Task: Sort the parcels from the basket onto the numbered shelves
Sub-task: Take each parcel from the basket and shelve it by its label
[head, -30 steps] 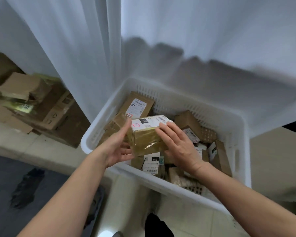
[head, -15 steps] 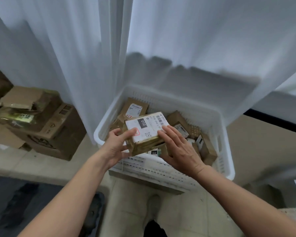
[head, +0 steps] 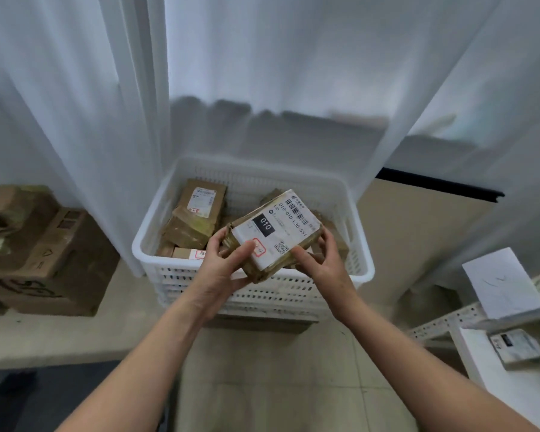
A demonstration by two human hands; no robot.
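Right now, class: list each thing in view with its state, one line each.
Parcel: lifted over the basket, label up.
Left hand: gripping the parcel.
Right hand: gripping the parcel.
Basket: holding other parcels.
Cardboard boxes: stacked beside the curtain.

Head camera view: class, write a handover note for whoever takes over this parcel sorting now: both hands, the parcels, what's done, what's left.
Left hand: grips the near-left corner of the brown taped cardboard parcel with a white 010 label, thumb on the label.
Right hand: grips the parcel's right side.
The parcel is held over the front part of the white slotted plastic basket; other brown cardboard parcels lie inside.
Done: one parcel picked up, label readable.
Left: place it on its numbered shelf, then sort the rest. A white metal shelf shows at right; no number is readable there.
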